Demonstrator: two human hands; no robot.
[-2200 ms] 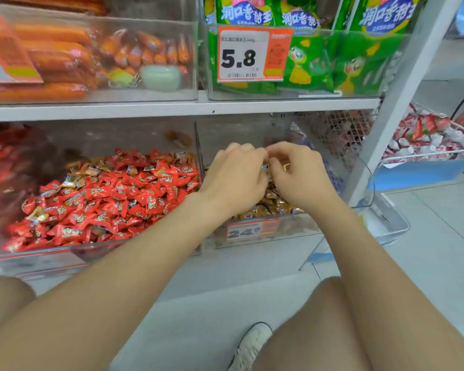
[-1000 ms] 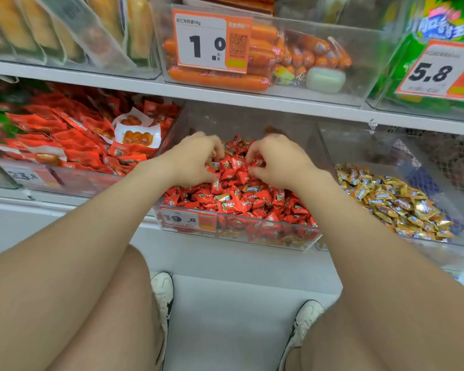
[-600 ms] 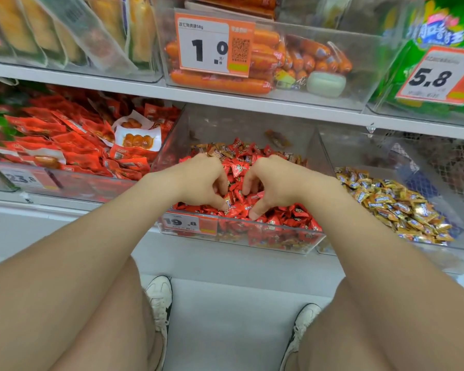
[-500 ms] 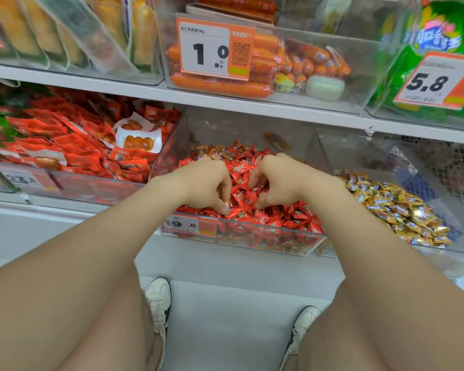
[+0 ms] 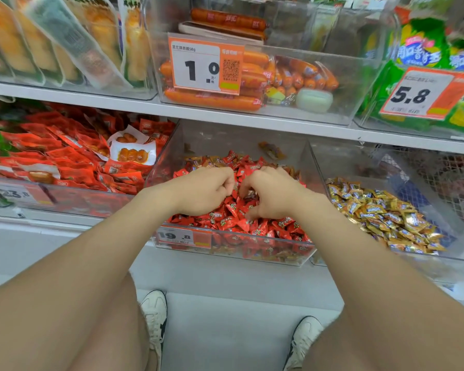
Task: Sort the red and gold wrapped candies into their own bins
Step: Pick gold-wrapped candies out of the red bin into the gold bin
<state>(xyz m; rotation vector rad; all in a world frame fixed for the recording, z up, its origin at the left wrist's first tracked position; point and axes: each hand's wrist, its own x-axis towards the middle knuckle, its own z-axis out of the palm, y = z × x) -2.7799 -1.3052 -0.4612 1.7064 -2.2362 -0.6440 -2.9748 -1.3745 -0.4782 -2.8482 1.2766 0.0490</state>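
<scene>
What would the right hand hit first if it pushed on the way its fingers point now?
The red candies. The right hand has its fingers curled down and leftward into that pile in the middle bin, so it would dig deeper there. The left hand sits just beyond, though depth is unclear.

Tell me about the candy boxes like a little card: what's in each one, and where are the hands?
middle bin: red candies, with a few gold strays at the back
right bin: gold candies
left hand: fingers curled, down in the red pile
right hand: fingers curled, in the same pile, close beside the left hand
candy held: cannot tell, the fingers hide it
price tag: 19.8, on the middle bin's front
shelf above: sausages
</scene>
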